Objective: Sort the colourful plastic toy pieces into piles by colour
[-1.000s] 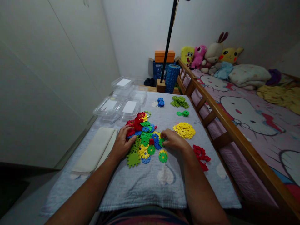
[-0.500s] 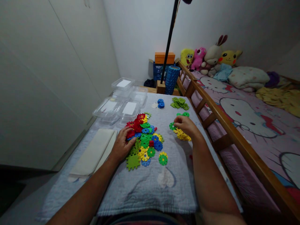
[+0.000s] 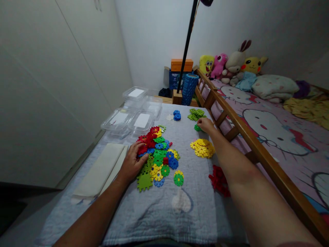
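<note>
My left hand (image 3: pixel 135 159) rests with fingers spread at the left edge of a mixed pile of plastic building pieces, touching red pieces (image 3: pixel 151 140) and near olive-green square pieces (image 3: pixel 144 181). Notched green discs (image 3: pixel 159 156), yellow discs (image 3: pixel 157 173) and blue discs (image 3: pixel 172 162) lie in the same pile. At the right, my right hand (image 3: pixel 206 125) has its fingers pinched at a green notched disc (image 3: pixel 197 127), partly hidden by the fingers. Just nearer lies a heap of yellow discs (image 3: pixel 203 148). A green disc (image 3: pixel 178 179) overlaps a yellow one near the front.
Red pieces (image 3: pixel 218 180) lie beside my right forearm. Light-green pieces (image 3: pixel 196 114) and blue discs (image 3: pixel 177 115) form small heaps at the back. Clear plastic boxes (image 3: pixel 141 121) and a folded cloth (image 3: pixel 100 169) are on the left. A wooden bed rail (image 3: pixel 246 144) borders the right.
My right hand has moved away from me with the green disc, from beside the yellow heap to the green discs behind it. The red pieces at the right have come into view. My left hand stays put.
</note>
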`<control>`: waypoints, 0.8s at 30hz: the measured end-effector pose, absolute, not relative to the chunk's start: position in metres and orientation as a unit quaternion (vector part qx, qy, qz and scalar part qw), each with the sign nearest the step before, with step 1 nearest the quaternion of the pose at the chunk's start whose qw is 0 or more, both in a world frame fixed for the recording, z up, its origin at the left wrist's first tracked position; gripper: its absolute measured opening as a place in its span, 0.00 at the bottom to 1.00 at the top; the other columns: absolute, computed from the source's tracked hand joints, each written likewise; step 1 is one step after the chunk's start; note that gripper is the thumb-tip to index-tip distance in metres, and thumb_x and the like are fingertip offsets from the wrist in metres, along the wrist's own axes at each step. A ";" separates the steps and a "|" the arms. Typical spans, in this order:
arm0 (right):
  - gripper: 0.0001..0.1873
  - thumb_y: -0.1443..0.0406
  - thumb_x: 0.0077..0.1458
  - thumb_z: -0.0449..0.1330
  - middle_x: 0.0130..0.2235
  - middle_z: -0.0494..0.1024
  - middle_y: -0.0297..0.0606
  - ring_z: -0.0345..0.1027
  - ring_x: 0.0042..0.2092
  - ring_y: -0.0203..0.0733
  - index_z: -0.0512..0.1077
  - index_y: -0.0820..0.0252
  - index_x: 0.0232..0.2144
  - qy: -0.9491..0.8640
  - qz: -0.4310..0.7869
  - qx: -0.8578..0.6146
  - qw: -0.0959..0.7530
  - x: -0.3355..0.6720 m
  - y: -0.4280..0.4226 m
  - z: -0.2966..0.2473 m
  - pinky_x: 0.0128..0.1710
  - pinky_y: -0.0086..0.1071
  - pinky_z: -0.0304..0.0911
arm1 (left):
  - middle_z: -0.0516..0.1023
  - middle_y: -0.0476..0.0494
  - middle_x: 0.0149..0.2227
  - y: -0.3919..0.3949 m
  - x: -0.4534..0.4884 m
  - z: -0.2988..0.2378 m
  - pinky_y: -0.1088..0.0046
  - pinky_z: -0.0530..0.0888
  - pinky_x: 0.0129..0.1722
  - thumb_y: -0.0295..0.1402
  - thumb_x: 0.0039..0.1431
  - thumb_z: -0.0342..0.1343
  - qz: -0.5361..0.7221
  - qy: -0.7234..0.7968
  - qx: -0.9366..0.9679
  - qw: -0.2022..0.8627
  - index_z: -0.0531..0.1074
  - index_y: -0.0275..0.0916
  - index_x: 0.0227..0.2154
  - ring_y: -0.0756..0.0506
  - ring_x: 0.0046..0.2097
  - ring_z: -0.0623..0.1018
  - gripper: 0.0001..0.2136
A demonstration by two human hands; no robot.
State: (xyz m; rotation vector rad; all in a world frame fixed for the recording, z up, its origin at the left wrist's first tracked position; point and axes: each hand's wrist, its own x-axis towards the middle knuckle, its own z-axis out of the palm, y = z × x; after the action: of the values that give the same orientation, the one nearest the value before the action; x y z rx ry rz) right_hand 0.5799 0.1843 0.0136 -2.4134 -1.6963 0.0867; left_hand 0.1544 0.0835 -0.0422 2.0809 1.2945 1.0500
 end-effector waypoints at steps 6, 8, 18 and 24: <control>0.13 0.68 0.56 0.57 0.48 0.80 0.48 0.66 0.52 0.55 0.81 0.58 0.39 -0.539 -0.022 -0.841 0.049 0.575 0.187 0.003 0.48 0.43 0.58 | 0.69 0.37 0.60 0.083 0.155 -0.040 0.52 0.65 0.65 0.46 0.64 0.54 0.380 0.476 0.758 0.234 0.69 0.42 0.54 0.37 0.63 0.69 0.20; 0.15 0.68 0.57 0.55 0.50 0.77 0.51 0.63 0.53 0.58 0.81 0.60 0.39 -0.538 -0.035 -0.841 0.040 0.574 0.187 -0.001 0.49 0.45 0.57 | 0.69 0.37 0.60 0.082 0.155 -0.039 0.52 0.65 0.65 0.46 0.64 0.54 0.379 0.476 0.758 0.236 0.68 0.42 0.54 0.37 0.63 0.69 0.20; 0.17 0.62 0.54 0.59 0.57 0.71 0.47 0.56 0.58 0.60 0.79 0.54 0.45 -0.588 -0.027 -0.808 0.031 0.568 0.168 0.002 0.53 0.47 0.54 | 0.69 0.36 0.60 0.082 0.156 -0.039 0.51 0.65 0.65 0.46 0.63 0.54 0.381 0.478 0.755 0.238 0.69 0.42 0.54 0.37 0.63 0.69 0.20; 0.22 0.65 0.48 0.62 0.63 0.66 0.45 0.51 0.61 0.64 0.79 0.55 0.47 -0.620 -0.046 -0.783 -0.028 0.572 0.162 -0.005 0.58 0.53 0.49 | 0.69 0.36 0.60 0.082 0.155 -0.040 0.51 0.65 0.65 0.45 0.64 0.54 0.381 0.475 0.756 0.239 0.69 0.41 0.54 0.37 0.63 0.68 0.20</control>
State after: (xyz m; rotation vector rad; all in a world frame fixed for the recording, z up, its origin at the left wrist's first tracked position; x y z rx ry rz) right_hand 0.5716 0.1621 -0.0049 -2.5042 -1.9833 -0.1467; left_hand 0.1552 0.0823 -0.0401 2.0703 1.3003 1.0431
